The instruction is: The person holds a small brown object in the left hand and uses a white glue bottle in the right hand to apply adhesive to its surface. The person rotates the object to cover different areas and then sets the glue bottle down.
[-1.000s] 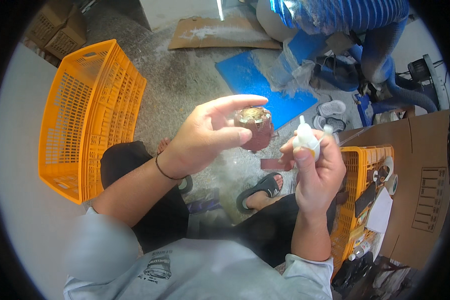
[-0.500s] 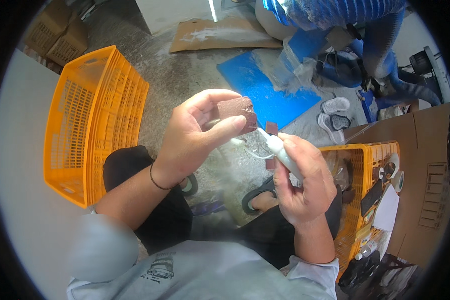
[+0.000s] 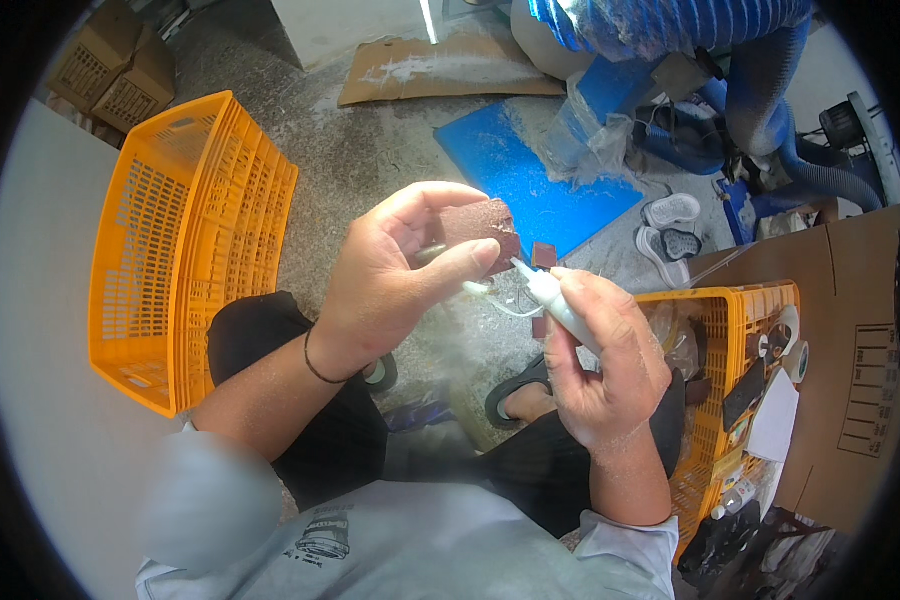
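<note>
My left hand [image 3: 375,275] grips a reddish-brown block [image 3: 475,228] with a rough, sandpaper-like surface and a ragged right end, thumb in front and fingers behind. A pale edge of something shows beneath its left part; what it is I cannot tell. In my right hand [image 3: 615,365] is a small white squeeze bottle [image 3: 558,303], tilted, its narrow nozzle pointing up-left at the block's lower right corner. The tip is at or very close to that corner. A thin white strap loops from the bottle neck to a pale cap [image 3: 477,288].
Orange crates [image 3: 195,250] stand at the left; another orange crate [image 3: 715,420] on the right bears tape rolls and papers. Beyond my hands are small red-brown pieces [image 3: 544,256], a blue sheet [image 3: 530,180], white shoes [image 3: 670,240] and blue hoses [image 3: 770,90].
The block and my left hand have shifted slightly right and down. The bottle has moved a little left, its nozzle staying at the block's corner. Both grips are kept.
</note>
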`<state>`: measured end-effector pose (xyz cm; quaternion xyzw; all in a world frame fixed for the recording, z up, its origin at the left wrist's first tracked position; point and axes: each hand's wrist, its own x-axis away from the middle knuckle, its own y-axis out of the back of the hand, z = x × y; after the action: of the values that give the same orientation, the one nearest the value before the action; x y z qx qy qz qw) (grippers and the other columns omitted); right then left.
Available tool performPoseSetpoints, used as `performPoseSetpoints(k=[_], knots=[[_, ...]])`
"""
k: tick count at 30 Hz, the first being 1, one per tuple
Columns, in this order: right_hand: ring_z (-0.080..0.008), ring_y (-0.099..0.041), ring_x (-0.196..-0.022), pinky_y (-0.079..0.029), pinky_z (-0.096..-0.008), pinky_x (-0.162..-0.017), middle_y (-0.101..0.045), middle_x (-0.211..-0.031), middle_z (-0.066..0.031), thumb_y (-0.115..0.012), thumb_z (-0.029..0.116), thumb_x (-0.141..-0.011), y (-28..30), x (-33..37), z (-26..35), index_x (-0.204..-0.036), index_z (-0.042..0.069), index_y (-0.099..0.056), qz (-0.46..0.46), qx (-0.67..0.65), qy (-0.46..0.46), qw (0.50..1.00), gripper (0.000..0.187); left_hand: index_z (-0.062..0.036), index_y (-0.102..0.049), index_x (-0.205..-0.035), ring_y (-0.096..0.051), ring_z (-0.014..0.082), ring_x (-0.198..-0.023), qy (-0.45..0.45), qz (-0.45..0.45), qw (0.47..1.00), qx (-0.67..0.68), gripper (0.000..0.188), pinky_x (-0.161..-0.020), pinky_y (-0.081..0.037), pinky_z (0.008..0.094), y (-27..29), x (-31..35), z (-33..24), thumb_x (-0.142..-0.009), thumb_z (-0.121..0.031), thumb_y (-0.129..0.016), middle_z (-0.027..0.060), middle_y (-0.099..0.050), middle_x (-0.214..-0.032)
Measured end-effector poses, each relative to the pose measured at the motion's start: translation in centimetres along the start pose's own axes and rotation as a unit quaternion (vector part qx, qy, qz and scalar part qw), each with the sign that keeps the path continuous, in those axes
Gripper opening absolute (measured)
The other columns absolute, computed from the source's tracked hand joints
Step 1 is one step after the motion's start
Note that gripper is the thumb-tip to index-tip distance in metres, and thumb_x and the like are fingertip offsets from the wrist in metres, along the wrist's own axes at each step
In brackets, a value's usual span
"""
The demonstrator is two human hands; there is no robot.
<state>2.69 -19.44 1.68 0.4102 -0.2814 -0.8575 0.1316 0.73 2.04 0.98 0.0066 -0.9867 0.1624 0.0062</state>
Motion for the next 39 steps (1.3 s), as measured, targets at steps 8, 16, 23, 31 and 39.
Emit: performPoseSetpoints(k=[8,16,23,31,39], knots=[[-0.0311,-0.073,-0.103,-0.058,-0.0368,-0.089,-0.073,-0.113,-0.0202,-0.076,-0.009,-0.080,0.02,-0.11,0.05,-0.120,-0.001,-0.067,0.003,0.006,0.009,1.000,0.041,0.0020,-0.059,-0.124,-0.070,0.0157,-0.102,-0.041,-0.019,0.999,-0.008,0.038,-0.088,-0.058,0.0291,-0.12,-0.06,0.53,-0.094,-0.014,-0.076,0.0111,-0.071,-0.113],[-0.0319,-0.073,-0.101,-0.058,-0.0364,-0.086,-0.073,-0.110,-0.0207,-0.077,-0.008,-0.080,0.06,-0.33,0.17,-0.116,-0.002,-0.069,0.001,0.009,0.008,1.000,0.037,0.0018,-0.058,-0.123,-0.070,0.0157,-0.102,-0.044,-0.022,0.998,-0.034,0.039,-0.087,-0.058,0.0290,-0.10,-0.03,0.54,-0.093,-0.013,-0.077,0.0112,-0.070,-0.113],[-0.0353,-0.073,-0.093,-0.060,-0.0395,-0.080,-0.071,-0.105,-0.0224,-0.077,-0.010,-0.077,0.25,-0.59,-0.07,-0.114,-0.007,-0.068,0.006,0.026,0.046,0.999,0.037,0.0017,-0.057,-0.124,-0.070,0.0170,-0.104,-0.046,-0.021,0.998,-0.027,0.039,-0.090,-0.058,0.0306,-0.21,-0.03,0.61,-0.093,-0.011,-0.077,0.0117,-0.070,-0.113],[-0.0350,-0.073,-0.090,-0.060,-0.0393,-0.078,-0.071,-0.104,-0.0222,-0.077,-0.010,-0.077,0.45,-0.60,-0.09,-0.114,-0.007,-0.068,0.013,0.025,0.040,0.999,0.039,0.0013,-0.058,-0.124,-0.069,0.0163,-0.104,-0.043,-0.024,0.998,-0.041,0.039,-0.091,-0.057,0.0309,-0.23,-0.02,0.65,-0.092,-0.011,-0.077,0.0108,-0.070,-0.113],[-0.0351,-0.073,-0.092,-0.060,-0.0391,-0.079,-0.071,-0.105,-0.0221,-0.076,-0.010,-0.077,0.43,-0.59,-0.21,-0.115,-0.007,-0.068,0.010,0.023,0.042,0.999,0.039,0.0017,-0.058,-0.123,-0.069,0.0152,-0.104,-0.041,-0.027,0.998,-0.040,0.039,-0.091,-0.057,0.0303,-0.27,0.02,0.65,-0.092,-0.012,-0.078,0.0104,-0.070,-0.112]])
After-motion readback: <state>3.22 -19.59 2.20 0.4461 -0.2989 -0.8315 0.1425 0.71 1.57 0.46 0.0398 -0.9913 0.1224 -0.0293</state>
